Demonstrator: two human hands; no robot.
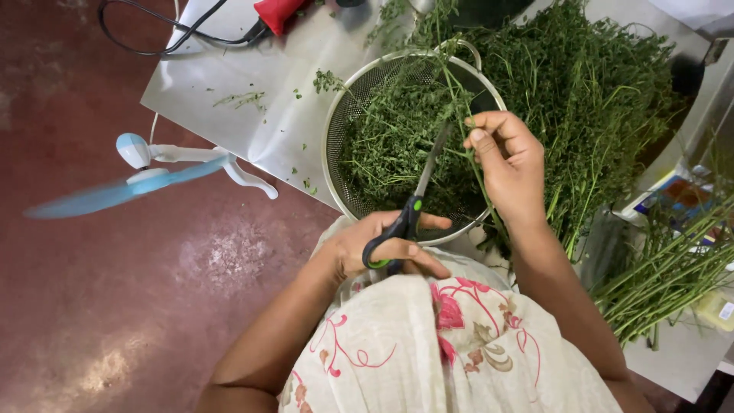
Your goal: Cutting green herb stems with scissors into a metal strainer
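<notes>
The left hand (pixel 386 248) is clamped on scissors (pixel 413 210), blades pointing far over the sieve (pixel 336 115). Just right, the right hand (pixel 508 164) pinches a herb stem (pixel 459 99) above the sieve, on the table (pixel 222 84)

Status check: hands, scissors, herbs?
Left hand grips scissors, blades over strainer. Right hand pinches herb stem. Nothing blocking the cut.

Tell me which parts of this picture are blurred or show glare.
Head view: the spinning blue fan blades are smeared by motion; the steel table shows soft glare, and the red floor has pale light patches; the scissors and both hands stay sharp.
</notes>
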